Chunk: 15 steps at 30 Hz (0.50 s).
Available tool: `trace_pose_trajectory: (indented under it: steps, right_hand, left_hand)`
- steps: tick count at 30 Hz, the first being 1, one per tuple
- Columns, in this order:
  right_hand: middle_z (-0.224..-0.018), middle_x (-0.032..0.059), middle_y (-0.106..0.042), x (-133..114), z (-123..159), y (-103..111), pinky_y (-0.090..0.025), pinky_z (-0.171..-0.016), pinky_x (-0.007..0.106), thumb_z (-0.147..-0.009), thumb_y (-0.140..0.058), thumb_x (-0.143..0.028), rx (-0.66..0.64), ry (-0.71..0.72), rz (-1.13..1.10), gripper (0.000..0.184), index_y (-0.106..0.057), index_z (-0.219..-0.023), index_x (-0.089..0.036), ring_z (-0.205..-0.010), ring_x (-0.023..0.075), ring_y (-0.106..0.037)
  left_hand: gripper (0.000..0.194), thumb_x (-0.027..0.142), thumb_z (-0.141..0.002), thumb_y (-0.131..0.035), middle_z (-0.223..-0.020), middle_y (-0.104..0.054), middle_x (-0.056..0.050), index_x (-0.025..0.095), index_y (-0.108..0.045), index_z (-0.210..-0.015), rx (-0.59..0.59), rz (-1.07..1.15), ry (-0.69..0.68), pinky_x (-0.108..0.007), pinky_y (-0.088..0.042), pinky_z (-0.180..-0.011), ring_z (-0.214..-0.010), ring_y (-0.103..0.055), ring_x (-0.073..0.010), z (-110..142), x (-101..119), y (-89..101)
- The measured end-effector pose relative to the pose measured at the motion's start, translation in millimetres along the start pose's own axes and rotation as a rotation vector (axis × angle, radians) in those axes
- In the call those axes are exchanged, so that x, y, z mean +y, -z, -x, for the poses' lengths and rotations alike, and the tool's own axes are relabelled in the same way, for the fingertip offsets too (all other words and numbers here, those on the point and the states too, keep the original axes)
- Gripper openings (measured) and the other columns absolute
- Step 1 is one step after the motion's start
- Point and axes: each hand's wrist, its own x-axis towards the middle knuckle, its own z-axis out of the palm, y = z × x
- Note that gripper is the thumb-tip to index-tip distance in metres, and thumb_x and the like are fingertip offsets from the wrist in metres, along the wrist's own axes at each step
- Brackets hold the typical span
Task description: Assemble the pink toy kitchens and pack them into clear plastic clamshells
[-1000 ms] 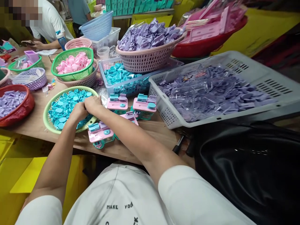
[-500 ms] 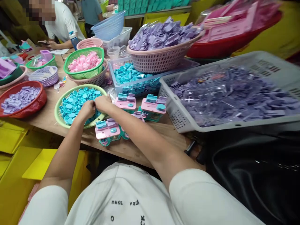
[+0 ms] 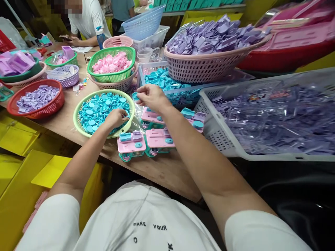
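Note:
My right hand is raised beside a pale green basket, pinching a round turquoise piece at its fingertips. My left hand hangs over the right part of that basket with its fingers curled together; what they hold, if anything, I cannot make out among the loose turquoise pieces. Just right of the basket stand several pink and teal toy units; the nearest toy carries turquoise and purple parts on top. My right forearm crosses above the toys and partly hides them.
A grey crate of purple parts stands at the right. Behind are a pink basket heaped with purple parts and a green basket of pink pieces. A red basket sits left. Across the table is a person.
My hands, which were together over the basket, have come apart. The right one has moved right and up with a round turquoise piece; the left stays above the basket. The view has shifted left.

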Motion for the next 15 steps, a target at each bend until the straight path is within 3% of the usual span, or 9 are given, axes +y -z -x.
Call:
trace_pose_trajectory:
  steps: [4,7,12,15]
  right_hand:
    - [-0.092,0.0079,-0.069,35.2,34.7,50.4,-0.053,-0.082,0.036,-0.086,-0.057,-0.016,0.184,0.288,0.332,0.011,-0.065,-0.093,-0.017,-0.084,0.0212,-0.068]
    - [-0.094,0.0113,-0.069,62.9,61.5,69.8,-0.050,-0.089,0.038,-0.087,-0.054,-0.018,0.217,0.406,0.613,0.013,-0.067,-0.089,-0.018,-0.094,0.0254,-0.065]
    - [-0.096,0.0133,-0.070,86.9,75.4,67.9,-0.049,-0.080,0.033,-0.093,-0.051,-0.024,0.133,0.408,0.731,0.017,-0.067,-0.092,-0.017,-0.089,0.0238,-0.065]
    - [-0.091,0.0113,-0.071,89.9,69.6,65.4,-0.047,-0.076,0.031,-0.093,-0.054,-0.026,0.106,0.398,0.711,0.016,-0.067,-0.090,-0.016,-0.084,0.0224,-0.065]
  left_hand:
    - [0.021,0.024,-0.084,-0.062,-0.105,-0.072,-0.011,0.013,-0.074,-0.097,0.117,-0.081,0.018,-0.029,-0.048,-0.085,-0.098,-0.065,-0.0243,2.5,15.1,5.6]
    - [0.022,0.026,-0.088,-0.058,-0.104,-0.072,-0.011,0.013,-0.072,-0.101,0.216,-0.048,-0.022,-0.030,-0.048,-0.088,-0.097,-0.066,-0.0234,5.9,39.7,8.9]
    - [0.020,0.022,-0.087,-0.059,-0.094,-0.073,-0.010,0.011,-0.071,-0.098,0.060,-0.037,-0.280,-0.028,-0.049,-0.079,-0.086,-0.065,-0.0208,-5.9,97.2,-1.9]
    - [0.018,0.018,-0.085,-0.060,-0.090,-0.072,-0.011,0.009,-0.072,-0.094,-0.027,-0.096,-0.300,-0.028,-0.049,-0.077,-0.085,-0.065,-0.0218,-19.2,115.3,-12.0]
